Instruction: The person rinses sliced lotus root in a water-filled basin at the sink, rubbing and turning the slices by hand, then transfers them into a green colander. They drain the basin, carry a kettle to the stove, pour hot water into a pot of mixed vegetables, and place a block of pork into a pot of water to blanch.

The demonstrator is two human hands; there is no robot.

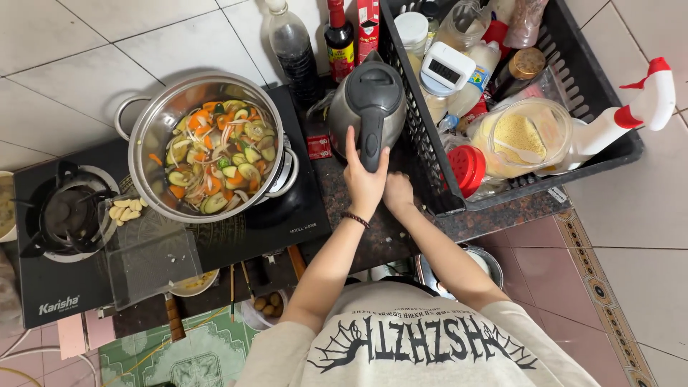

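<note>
Fingers [352, 147] of left hand [364, 183] around steel kettle's [369, 100] black handle.

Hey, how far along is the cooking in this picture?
Done: sliced vegetables fill the steel pot on the cooktop, and peeled garlic cloves lie beside it. In hand: the left hand grips the kettle handle; the right hand rests beside it. Left: the kettle stands upright, nothing poured yet.

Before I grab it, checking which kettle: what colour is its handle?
Black handle on the steel kettle, in the head view.
</note>
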